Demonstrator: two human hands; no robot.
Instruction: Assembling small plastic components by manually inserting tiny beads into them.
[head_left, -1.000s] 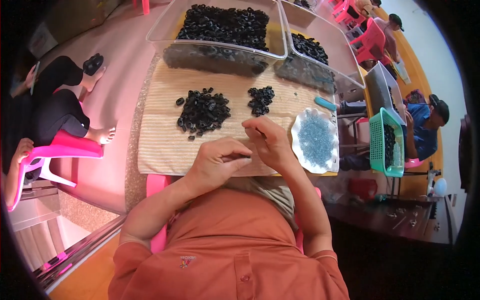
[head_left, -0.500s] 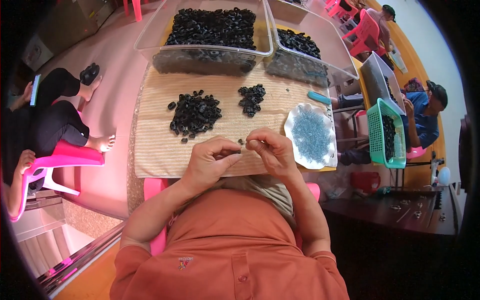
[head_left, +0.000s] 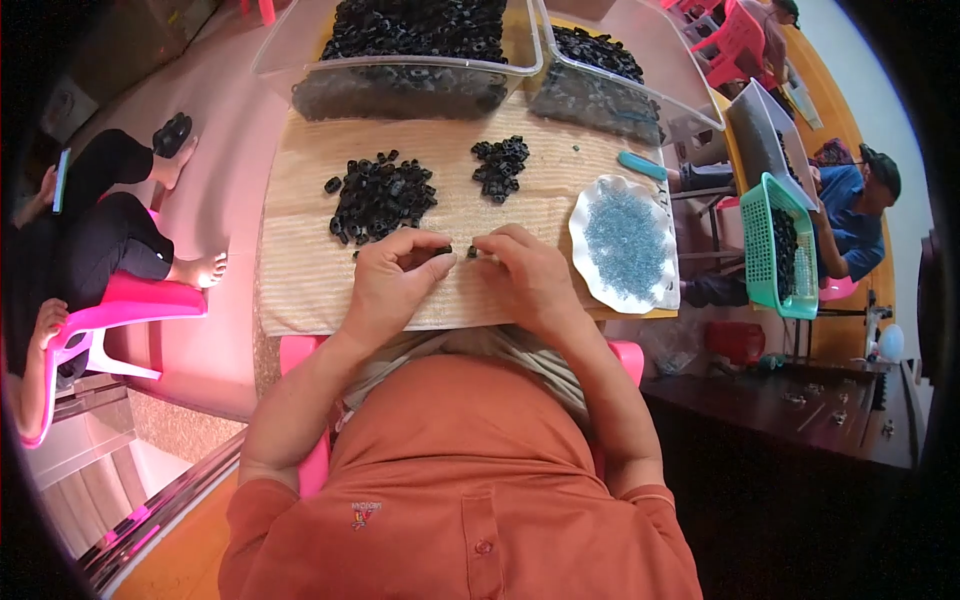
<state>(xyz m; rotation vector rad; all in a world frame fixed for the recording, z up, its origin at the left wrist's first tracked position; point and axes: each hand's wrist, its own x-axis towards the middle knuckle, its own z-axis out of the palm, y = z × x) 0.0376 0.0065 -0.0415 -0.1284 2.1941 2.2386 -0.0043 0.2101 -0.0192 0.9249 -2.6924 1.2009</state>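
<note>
My left hand [head_left: 390, 278] is closed in a pinch, with a small black plastic part [head_left: 444, 250] between thumb and index finger. Just right of it, my right hand [head_left: 528, 272] has its fingertips on another small black plastic part [head_left: 472, 252] at the cloth; the thumb is mostly hidden. Ahead of my left hand lies a large heap of black plastic parts [head_left: 383, 200]. A smaller heap [head_left: 499, 168] sits farther off, near the middle. To the right of my right hand is a white scalloped plate [head_left: 585, 272] full of tiny clear bluish pieces [head_left: 627, 240].
Two clear plastic bins [head_left: 400, 95] [head_left: 600, 105] of black parts stand along the table's far side. A blue-handled tool [head_left: 641, 165] lies beyond the plate. At right, a person [head_left: 850, 220] sits by a green basket [head_left: 775, 250]; at left, another sits on a pink chair [head_left: 150, 300].
The view has shifted, so the table appears higher. Both hands have moved away from me and a little left; my right fingertips have come onto the part that lay by itself on the cloth.
</note>
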